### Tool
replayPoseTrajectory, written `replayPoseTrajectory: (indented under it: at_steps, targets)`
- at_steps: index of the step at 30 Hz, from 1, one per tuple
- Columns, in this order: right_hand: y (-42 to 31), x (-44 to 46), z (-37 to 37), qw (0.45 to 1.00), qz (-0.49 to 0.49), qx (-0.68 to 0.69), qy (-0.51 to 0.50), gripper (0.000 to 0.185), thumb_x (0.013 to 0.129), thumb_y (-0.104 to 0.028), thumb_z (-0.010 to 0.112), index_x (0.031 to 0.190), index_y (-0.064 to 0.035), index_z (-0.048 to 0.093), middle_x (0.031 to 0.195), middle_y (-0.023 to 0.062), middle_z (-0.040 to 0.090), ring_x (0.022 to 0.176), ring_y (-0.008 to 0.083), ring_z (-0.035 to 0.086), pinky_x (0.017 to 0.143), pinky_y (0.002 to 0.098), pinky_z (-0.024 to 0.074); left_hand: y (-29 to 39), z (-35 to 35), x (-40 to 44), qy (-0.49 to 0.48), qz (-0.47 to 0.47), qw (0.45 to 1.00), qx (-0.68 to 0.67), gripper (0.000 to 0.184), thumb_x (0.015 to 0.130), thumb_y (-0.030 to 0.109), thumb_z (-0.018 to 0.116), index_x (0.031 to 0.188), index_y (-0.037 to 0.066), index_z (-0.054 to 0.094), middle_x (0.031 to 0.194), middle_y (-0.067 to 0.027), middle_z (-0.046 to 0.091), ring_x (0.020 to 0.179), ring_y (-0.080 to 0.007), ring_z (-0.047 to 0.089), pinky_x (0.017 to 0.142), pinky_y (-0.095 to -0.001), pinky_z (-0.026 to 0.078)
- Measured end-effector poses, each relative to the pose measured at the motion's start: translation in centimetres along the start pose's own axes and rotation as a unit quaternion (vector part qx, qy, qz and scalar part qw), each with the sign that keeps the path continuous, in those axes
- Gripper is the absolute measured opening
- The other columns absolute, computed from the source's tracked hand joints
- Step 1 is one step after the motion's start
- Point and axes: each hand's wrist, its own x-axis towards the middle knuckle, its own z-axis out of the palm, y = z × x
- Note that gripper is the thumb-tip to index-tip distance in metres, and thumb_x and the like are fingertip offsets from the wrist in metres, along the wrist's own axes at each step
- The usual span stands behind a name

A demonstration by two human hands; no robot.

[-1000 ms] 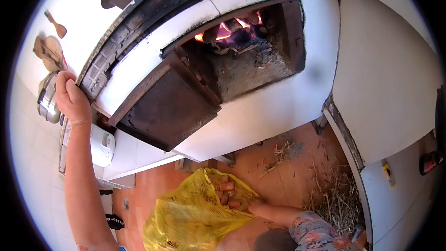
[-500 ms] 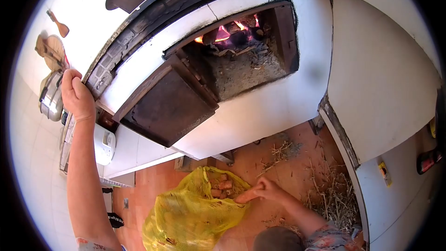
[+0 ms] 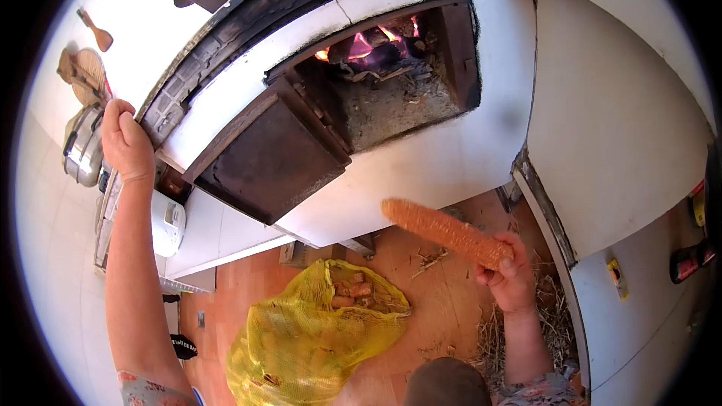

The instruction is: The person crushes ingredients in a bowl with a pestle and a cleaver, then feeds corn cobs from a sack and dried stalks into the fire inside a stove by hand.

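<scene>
A long reddish-brown corn cob (image 3: 440,230) is held by its lower right end in my right hand (image 3: 508,274), its far tip raised toward the stove front. My left hand (image 3: 128,139) is closed over the left corner of the stove's edge (image 3: 160,122). Between them, the rusty firebox door (image 3: 271,158) hangs open. Flames (image 3: 361,46) burn at the back of the firebox, above grey ash (image 3: 383,109). A yellow mesh sack (image 3: 301,346) lies on the floor below, its mouth showing more cob pieces (image 3: 352,289).
Dry twigs (image 3: 492,331) are heaped on the floor at lower right, beside a white panel. A metal pot (image 3: 84,146) stands past my left hand. A white appliance (image 3: 167,225) sits under the stove's left end. My knee (image 3: 447,383) shows at the bottom.
My right hand has lifted the corn cob from beside the sack's mouth, up and to the right. My left hand stays on the stove edge.
</scene>
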Motion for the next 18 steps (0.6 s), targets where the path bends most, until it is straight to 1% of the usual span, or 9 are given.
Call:
replayPoseTrajectory:
  at_steps: [2,4,8,10,11,13,14,16,18]
  targets:
    - [-0.8,0.8,1.5,0.999,-0.037,0.022,-0.014,0.041,0.076,-0.020,0.056,0.110,-0.0038,0.039,0.095,0.0124,0.052,0.072,0.0182,0.054,0.057,0.0254,0.0441,-0.2,0.1,0.0,-0.006,-0.005,1.000,0.006,0.014,0.074,0.011,0.033,0.069,0.004,0.044,0.065,-0.0091,0.044,0.061,-0.0213,0.044,0.060,-0.0281,0.037]
    - [-1.5,1.8,2.8,0.993,-0.102,0.021,-0.047,0.040,0.078,-0.019,0.053,0.110,-0.0014,0.037,0.099,0.0152,0.050,0.078,0.0205,0.054,0.061,0.0269,0.0448,-0.3,0.1,0.0,-0.003,-0.003,1.000,0.010,0.014,0.074,0.011,0.033,0.069,0.004,0.045,0.065,-0.0091,0.044,0.061,-0.0214,0.044,0.060,-0.0282,0.037]
    - [-2.8,4.2,6.2,0.988,-0.145,-0.005,-0.047,0.041,0.078,-0.018,0.051,0.111,0.0011,0.036,0.099,0.0155,0.050,0.081,0.0205,0.054,0.066,0.0284,0.0454,-0.3,0.1,0.0,-0.001,-0.005,1.000,0.008,0.015,0.075,0.011,0.033,0.069,0.005,0.045,0.066,-0.0091,0.045,0.062,-0.0216,0.045,0.060,-0.0285,0.037]
    - [-3.1,5.7,8.2,0.978,-0.196,-0.043,-0.048,0.039,0.080,-0.015,0.049,0.113,0.0016,0.036,0.099,0.0139,0.050,0.083,0.0185,0.053,0.071,0.0282,0.0449,-0.2,0.1,-0.1,0.001,-0.002,1.000,0.012,0.015,0.075,0.012,0.033,0.070,0.005,0.045,0.066,-0.0091,0.045,0.062,-0.0218,0.045,0.060,-0.0287,0.037]
    - [-3.2,6.6,8.8,0.979,-0.195,-0.043,-0.047,0.039,0.080,-0.015,0.049,0.113,0.0016,0.036,0.099,0.0139,0.050,0.083,0.0185,0.053,0.071,0.0282,0.0449,-0.2,0.1,-0.1,0.005,0.001,1.000,0.015,0.015,0.075,0.012,0.033,0.070,0.005,0.045,0.066,-0.0090,0.045,0.062,-0.0220,0.045,0.060,-0.0290,0.037]
    - [-3.2,8.4,10.0,0.960,-0.252,-0.099,-0.075,0.039,0.082,-0.015,0.048,0.115,0.0012,0.036,0.102,0.0116,0.049,0.085,0.0191,0.053,0.072,0.0293,0.0440,-0.3,0.1,-0.1,0.003,0.004,1.000,0.014,0.015,0.075,0.012,0.033,0.070,0.005,0.045,0.066,-0.0090,0.045,0.062,-0.0223,0.045,0.060,-0.0291,0.037]
    - [-3.1,9.5,10.7,0.960,-0.251,-0.098,-0.074,0.039,0.082,-0.015,0.048,0.115,0.0012,0.036,0.102,0.0116,0.049,0.085,0.0191,0.053,0.072,0.0293,0.0440,-0.4,0.1,-0.1,0.003,0.007,1.000,0.012,0.015,0.075,0.013,0.033,0.070,0.005,0.045,0.066,-0.0089,0.046,0.062,-0.0226,0.045,0.060,-0.0293,0.037]
    - [-2.9,11.5,11.8,0.947,-0.289,-0.129,-0.056,0.034,0.082,-0.009,0.048,0.113,0.0016,0.040,0.100,0.0100,0.050,0.085,0.0153,0.052,0.073,0.0265,0.0437,-0.2,0.1,0.0,0.000,0.005,1.000,0.015,0.015,0.075,0.013,0.033,0.070,0.005,0.045,0.066,-0.0090,0.046,0.062,-0.0229,0.045,0.060,-0.0295,0.037]
    - [-2.8,13.4,12.5,0.937,-0.308,-0.163,-0.039,0.032,0.082,-0.007,0.049,0.111,0.0016,0.041,0.097,0.0093,0.051,0.084,0.0138,0.052,0.072,0.0248,0.0439,-0.3,0.1,0.0,-0.001,0.003,1.000,0.018,0.015,0.075,0.013,0.033,0.070,0.005,0.045,0.066,-0.0091,0.046,0.062,-0.0232,0.045,0.059,-0.0298,0.037]
